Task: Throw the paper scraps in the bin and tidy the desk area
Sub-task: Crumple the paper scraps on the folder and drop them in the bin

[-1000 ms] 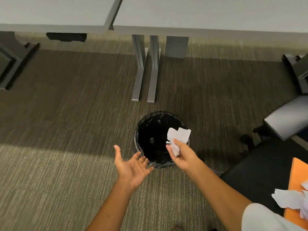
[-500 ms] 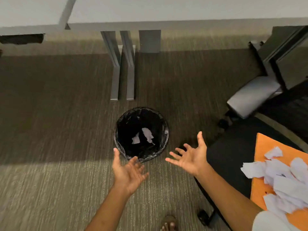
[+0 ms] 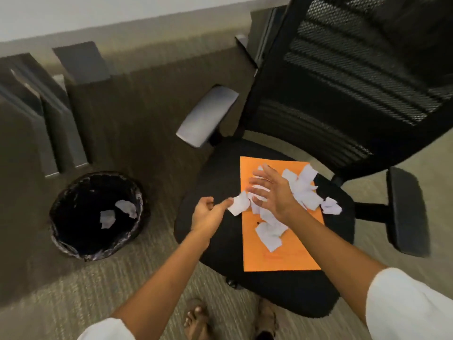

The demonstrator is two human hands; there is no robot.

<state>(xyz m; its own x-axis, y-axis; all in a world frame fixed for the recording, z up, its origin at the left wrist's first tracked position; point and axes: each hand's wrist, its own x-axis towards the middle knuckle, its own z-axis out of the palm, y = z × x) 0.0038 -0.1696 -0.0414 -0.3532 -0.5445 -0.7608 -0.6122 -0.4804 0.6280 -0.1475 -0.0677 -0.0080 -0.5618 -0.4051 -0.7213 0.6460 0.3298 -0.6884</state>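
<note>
While both hands reach over the chair seat (image 3: 282, 298), the step in hand looks like gathering another batch of paper scraps (image 3: 270, 233) for the bin (image 3: 61, 239). Only the head view is given, looking down on carpet, chair and bin. An orange folder (image 3: 282, 258) lies flat on the black seat, and the white scraps sit in a loose heap across its upper half, one crumpled piece just off its right edge on the seat. The right hand (image 3: 274, 192) hovers over the heap with its fingers (image 3: 257, 179) spread and empty, though motion blur hides whether they touch paper. The left hand (image 3: 208, 213) comes in from the side, its fingers (image 3: 224, 203) loosely curled, the tips at the edge of one scrap that overhangs the folder's left border; whether it pinches that piece cannot be told. The bin stands on the floor to the left, well apart from the chair, with two scraps already lying inside. Next the hands probably need to close round a bunch, scooping from both sides so little slips free, then carry it across to the bin.
</note>
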